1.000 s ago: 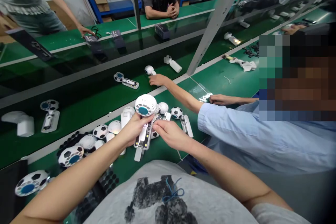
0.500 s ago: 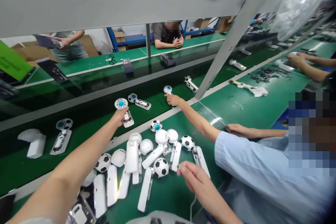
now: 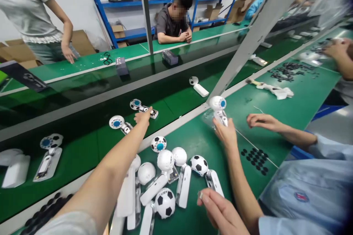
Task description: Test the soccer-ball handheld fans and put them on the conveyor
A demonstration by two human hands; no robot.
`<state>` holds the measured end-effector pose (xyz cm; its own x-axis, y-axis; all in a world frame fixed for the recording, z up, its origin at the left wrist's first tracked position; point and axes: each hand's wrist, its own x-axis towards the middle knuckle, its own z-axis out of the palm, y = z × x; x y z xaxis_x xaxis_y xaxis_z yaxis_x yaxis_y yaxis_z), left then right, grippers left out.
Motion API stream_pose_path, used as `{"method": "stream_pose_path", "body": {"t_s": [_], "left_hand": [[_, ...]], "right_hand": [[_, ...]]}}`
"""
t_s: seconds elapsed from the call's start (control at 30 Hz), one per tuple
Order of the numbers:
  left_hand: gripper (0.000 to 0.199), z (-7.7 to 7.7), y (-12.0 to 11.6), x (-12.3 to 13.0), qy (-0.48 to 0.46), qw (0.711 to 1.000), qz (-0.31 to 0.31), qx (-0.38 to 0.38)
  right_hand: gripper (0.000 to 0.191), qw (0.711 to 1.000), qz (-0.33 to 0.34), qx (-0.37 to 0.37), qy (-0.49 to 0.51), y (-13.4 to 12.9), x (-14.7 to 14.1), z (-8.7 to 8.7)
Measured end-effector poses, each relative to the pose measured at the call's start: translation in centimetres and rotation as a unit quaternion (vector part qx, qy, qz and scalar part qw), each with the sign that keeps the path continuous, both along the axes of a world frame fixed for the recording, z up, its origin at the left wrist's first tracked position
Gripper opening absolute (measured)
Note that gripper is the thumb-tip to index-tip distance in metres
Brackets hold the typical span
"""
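On the dark green belt, my left hand has its fingers closed over the body of a folding handheld fan with a football-patterned head. Another such fan lies just left of it, partly hidden by my forearm. My right hand, low over the bench, pinches a small metal cable plug between thumb and fingertips. Between my arms is a pile of white fans, some with football heads, others with plain white heads.
A co-worker's hand at my right holds another fan. Black round pads lie on the green bench beside that arm. A slanted metal post rises at the bench edge. More fans sit on the belt.
My left hand has let go of one fan, which now lies on the belt, and moved right to another. The co-worker has lifted a fan off the belt. My view has shifted.
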<state>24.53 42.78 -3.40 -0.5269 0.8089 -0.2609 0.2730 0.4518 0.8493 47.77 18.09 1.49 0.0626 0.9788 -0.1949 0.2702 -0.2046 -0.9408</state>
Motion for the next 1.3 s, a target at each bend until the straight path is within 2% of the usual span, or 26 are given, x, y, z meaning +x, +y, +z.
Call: {"method": "stream_pose_path", "body": {"t_s": [0.07, 0.1, 0.17, 0.2, 0.27, 0.33, 0.43, 0.5, 0.6, 0.7, 0.83, 1.07, 1.2, 1.3], "left_hand": [[0.063, -0.2, 1.8, 1.3, 0.017, 0.997, 0.065, -0.038], [0.064, 0.0, 2.4, 1.7, 0.024, 0.995, 0.086, -0.047], [0.065, 0.7, 2.7, 2.2, 0.016, 0.996, 0.079, -0.044], [0.065, 1.2, 2.5, 2.3, 0.003, 0.998, 0.060, -0.033], [0.064, 2.3, 1.1, 2.2, -0.037, 0.999, -0.003, -0.003], [0.053, 3.6, -1.5, 1.9, -0.091, 0.993, -0.077, 0.019], [0.031, 5.4, -7.5, 1.4, -0.169, 0.971, -0.166, 0.017], [0.026, 6.6, -12.3, 1.3, -0.236, 0.950, -0.204, 0.009], [0.028, 8.1, -18.9, 1.5, -0.349, 0.909, -0.227, -0.005], [0.032, 9.1, -23.3, 1.7, -0.402, 0.887, -0.228, -0.016], [0.034, 9.7, -26.0, 1.4, -0.413, 0.881, -0.231, 0.008], [0.042, 10.3, -28.0, 0.5, -0.364, 0.885, -0.286, 0.053], [0.048, 10.4, -28.8, 0.3, -0.385, 0.875, -0.294, 0.013], [0.050, 10.2, -29.4, 0.4, -0.404, 0.871, -0.281, 0.000]], "right_hand": [[0.022, 1.000, -0.022, 0.011, -0.006, 4.0, 2.5, 0.1], [0.029, 0.999, -0.040, 0.018, -0.010, 5.7, 3.9, 0.2], [0.053, 0.995, -0.084, 0.054, -0.006, 8.0, 6.4, 0.8], [0.060, 0.993, -0.093, 0.074, -0.007, 8.2, 7.1, 1.1], [0.065, 0.991, -0.084, 0.105, -0.010, 6.8, 6.8, 1.4], [0.058, 0.992, -0.050, 0.112, -0.014, 3.5, 4.6, 1.5], [0.031, 0.996, -0.002, 0.086, -0.005, -2.2, -0.1, 1.5], [0.027, 0.996, 0.052, 0.074, -0.021, -4.7, -2.6, 1.9], [0.029, 0.986, 0.122, 0.103, -0.052, -5.4, -5.0, 3.0], [0.028, 0.975, 0.165, 0.136, -0.054, -4.9, -6.5, 3.7], [0.026, 0.971, 0.179, 0.150, -0.043, -5.5, -7.7, 4.2], [0.025, 0.967, 0.212, 0.135, -0.037, -7.1, -7.5, 4.4], [0.028, 0.972, 0.209, 0.095, 0.046, -7.5, -7.8, 3.9], [0.028, 0.974, 0.196, 0.112, 0.023, -7.9, -8.1, 3.9]]}}
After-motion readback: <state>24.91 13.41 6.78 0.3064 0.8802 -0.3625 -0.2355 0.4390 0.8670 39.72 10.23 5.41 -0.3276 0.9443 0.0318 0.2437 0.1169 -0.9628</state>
